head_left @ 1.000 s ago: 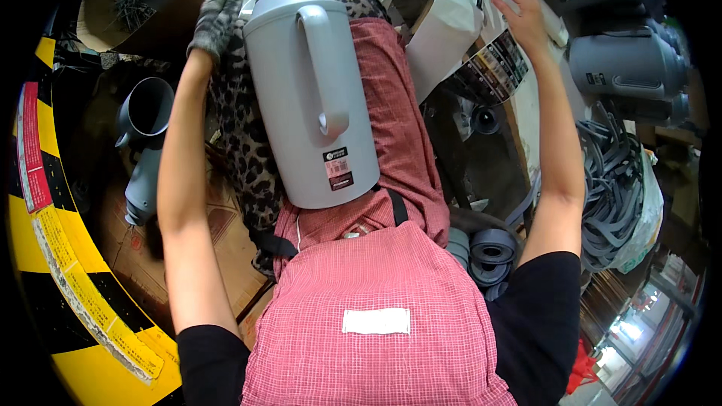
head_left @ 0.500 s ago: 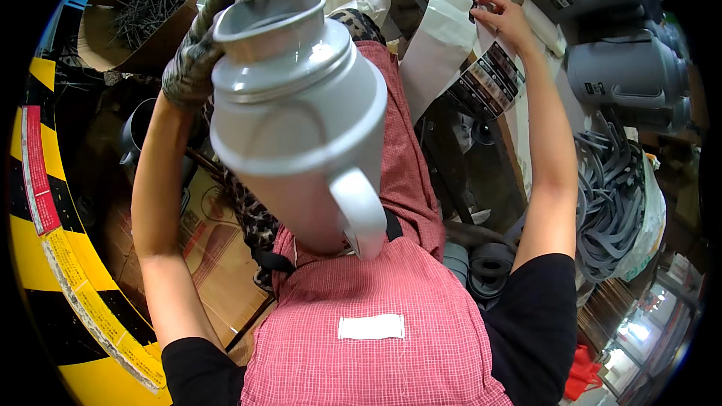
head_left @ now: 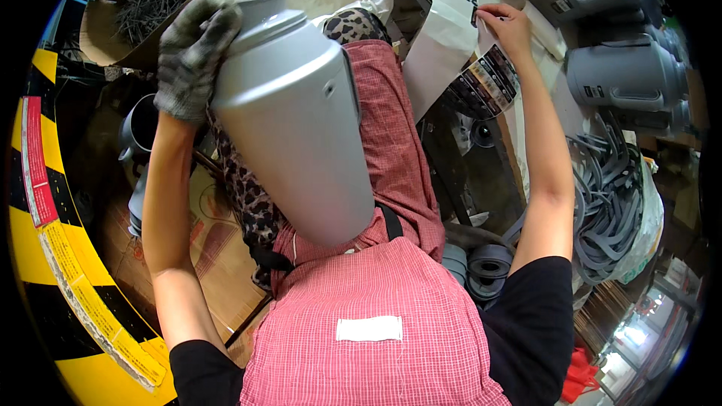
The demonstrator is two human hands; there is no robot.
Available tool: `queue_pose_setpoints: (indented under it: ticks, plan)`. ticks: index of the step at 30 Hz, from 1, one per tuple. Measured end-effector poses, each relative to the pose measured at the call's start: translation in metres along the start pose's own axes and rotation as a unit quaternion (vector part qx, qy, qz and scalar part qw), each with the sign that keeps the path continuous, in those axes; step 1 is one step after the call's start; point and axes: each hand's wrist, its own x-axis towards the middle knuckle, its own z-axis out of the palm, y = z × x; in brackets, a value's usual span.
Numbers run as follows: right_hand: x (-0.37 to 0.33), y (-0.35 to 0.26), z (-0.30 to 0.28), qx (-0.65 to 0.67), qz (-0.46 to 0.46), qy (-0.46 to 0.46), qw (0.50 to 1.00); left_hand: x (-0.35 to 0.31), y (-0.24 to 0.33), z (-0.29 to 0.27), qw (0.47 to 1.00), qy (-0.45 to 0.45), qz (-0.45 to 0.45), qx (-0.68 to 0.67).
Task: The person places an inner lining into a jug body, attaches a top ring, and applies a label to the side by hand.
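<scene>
A grey plastic jug [head_left: 297, 135] lies tilted over my lap, its rim end away from me and its base toward my apron. My left hand [head_left: 197, 56], in a grey work glove, is closed on the rim end. The jug's plain side faces up, with a small dark mark [head_left: 329, 92] near its right edge. My bare right hand [head_left: 510, 30] pinches the edge of a white sheet of small dark labels [head_left: 440, 53]. Whether a label is between the fingertips is too small to tell. Below that hand hangs a dark printed strip [head_left: 485, 84].
Finished-looking grey jugs [head_left: 620, 71] stand at the right. Below them a bag holds curved grey handles [head_left: 613, 207]. Grey rings [head_left: 489, 267] stack near my right elbow. At far left are a carton of thin dark pieces [head_left: 105, 37] and a yellow-black striped edge [head_left: 71, 256].
My left hand has rolled the jug over, so its handle and open mouth have turned out of sight and the plain side shows. The right hand stays at the label sheet, slightly shifted.
</scene>
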Motion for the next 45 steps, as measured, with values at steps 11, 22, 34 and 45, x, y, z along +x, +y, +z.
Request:
queue_pose_setpoints:
  ticks: [11, 22, 34, 45]
  plan:
    - [-0.048, -0.052, -0.021, -0.016, -0.170, 0.079, 0.982, 0.050, -0.051, 0.009, 0.963, 0.016, -0.030, 0.269]
    - [0.006, 0.010, 0.012, -0.097, -0.194, 0.053, 0.975, 0.050, -0.096, 0.028, 0.990, -0.022, -0.029, 0.135]
    - [-0.153, -0.219, 0.059, 0.405, -0.004, -0.114, 0.907, -0.103, -0.046, 0.057, 0.987, 0.163, 0.006, -0.006]
    - [-0.155, -0.264, 0.121, 0.439, 0.043, -0.124, 0.889, -0.086, -0.026, 0.048, 0.991, 0.115, -0.065, 0.007]
